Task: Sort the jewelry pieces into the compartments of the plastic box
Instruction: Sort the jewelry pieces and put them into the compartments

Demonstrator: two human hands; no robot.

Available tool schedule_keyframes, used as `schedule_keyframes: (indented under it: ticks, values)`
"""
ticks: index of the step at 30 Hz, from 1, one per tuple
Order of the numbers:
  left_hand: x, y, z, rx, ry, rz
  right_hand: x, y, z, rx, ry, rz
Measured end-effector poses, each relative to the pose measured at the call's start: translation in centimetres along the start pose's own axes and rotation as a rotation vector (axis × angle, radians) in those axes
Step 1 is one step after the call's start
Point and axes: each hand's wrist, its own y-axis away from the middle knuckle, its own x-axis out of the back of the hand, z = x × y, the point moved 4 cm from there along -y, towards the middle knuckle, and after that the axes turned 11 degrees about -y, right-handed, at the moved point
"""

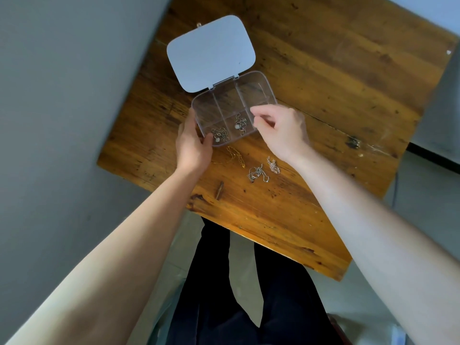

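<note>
Fingers [258, 113] of the right hand [281, 131] are bunched together over the near right corner of the plastic box [234, 105], thumb and forefinger tips drawn close as if pinching; whether anything lies between them is too small to tell. Opposite, the left hand [193, 143] grips the box's near left corner, thumb lying along the front rim and the other fingers wrapped against the left wall.

That box is clear, with six compartments in two rows of three, and it sits on the wooden table [323, 95] slightly turned. Its pale lid [211, 53] is hinged open and lies flat on the table beyond it. In the near row, the left compartment holds a silver chain with a pale stone [219, 136], and the middle compartment holds a second silver chain with a pale pendant [240, 123]. The far row looks bare apart from reflections; the near right compartment is hidden under the right hand.

On the table just in front of the box lie three loose pieces: a gold chain [235, 156] nearest the left hand, a tangled silver chain [257, 173] further toward the person, and a smaller pinkish-silver chain [273, 165] beside it, under the right wrist. Both forearms are bare. Below the table edge, dark trousers [249, 295] show above a pale floor [174, 270].
</note>
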Motion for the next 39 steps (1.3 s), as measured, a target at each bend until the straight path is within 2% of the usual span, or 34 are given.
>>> schedule_keyframes:
  ticks: [2, 4, 7, 10, 13, 16, 19, 25, 28, 33, 39]
  values:
    - [-0.1, 0.1, -0.1, -0.002, 0.005, -0.003, 1.0, 1.0, 1.3, -0.015, 0.034, 0.069]
    - [-0.1, 0.3, -0.1, -0.022, 0.024, 0.021, 1.8, 2.1, 3.2, -0.051, 0.121, 0.066]
    - [-0.4, 0.9, -0.6, -0.016, 0.07, 0.065, 2.0, 3.9, 6.0, -0.073, 0.237, -0.076]
    - [-1.1, 2.7, -1.6, 0.035, 0.075, 0.153, 1.3, 5.7, 7.4, 0.0, 0.359, -0.224]
    - [-2.1, 5.7, -2.2, 0.05, 0.056, 0.231, 0.8, 6.7, 8.1, 0.088, 0.448, -0.269]
    - [-3.8, 8.4, -2.0, -0.01, 0.014, 0.158, 0.8, 7.2, 8.3, 0.13, 0.416, -0.194]
    - [-5.9, 10.3, -1.1, -0.155, -0.091, 0.023, 1.0, 7.4, 8.5, 0.117, 0.343, -0.11]
    - [-8.8, 10.3, 0.8, -0.392, -0.411, -0.064, 0.8, 7.5, 9.1, 0.032, 0.355, -0.098]
    - [-9.4, 9.7, 1.5, -0.435, -0.51, -0.096, 0.8, 7.7, 9.3, -0.01, 0.351, -0.08]
    - [-9.8, 9.5, 1.9, -0.502, -0.503, -0.099, 1.0, 8.6, 9.2, 0.031, 0.324, -0.047]
    - [-10.2, 8.5, 1.9, -0.448, -0.52, -0.143, 0.7, 9.2, 9.4, 0.035, 0.308, -0.047]
